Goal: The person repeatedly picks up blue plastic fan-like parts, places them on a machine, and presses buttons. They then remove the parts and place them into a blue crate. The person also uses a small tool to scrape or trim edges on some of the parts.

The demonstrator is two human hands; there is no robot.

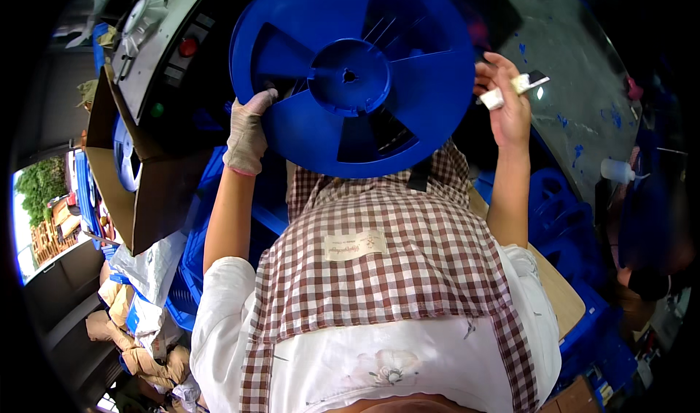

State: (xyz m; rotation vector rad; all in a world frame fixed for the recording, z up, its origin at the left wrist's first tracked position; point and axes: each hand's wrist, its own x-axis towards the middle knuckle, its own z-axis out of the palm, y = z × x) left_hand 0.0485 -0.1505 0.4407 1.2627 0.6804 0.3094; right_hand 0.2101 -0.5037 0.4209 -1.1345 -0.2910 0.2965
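Note:
A large blue plastic reel [430,95] with a round hub and wedge-shaped windows is held up in front of my apron. My left hand [246,136], in a light knitted glove, grips it at the left rim, with the thumb over the near face by a window. The fingers behind the reel are hidden. My bare right hand [509,110] is just off the right rim, closed around a short white tool [493,99] with a dark end and a bright tip. Whether the right fingertips touch the rim, I cannot tell.
A machine panel with a red button [188,47] stands at the upper left, above an open cardboard box [138,187]. At the right is a grey worktable [576,85] with blue scraps and a white squeeze bottle [617,170]. More blue reels [558,209] lie below it.

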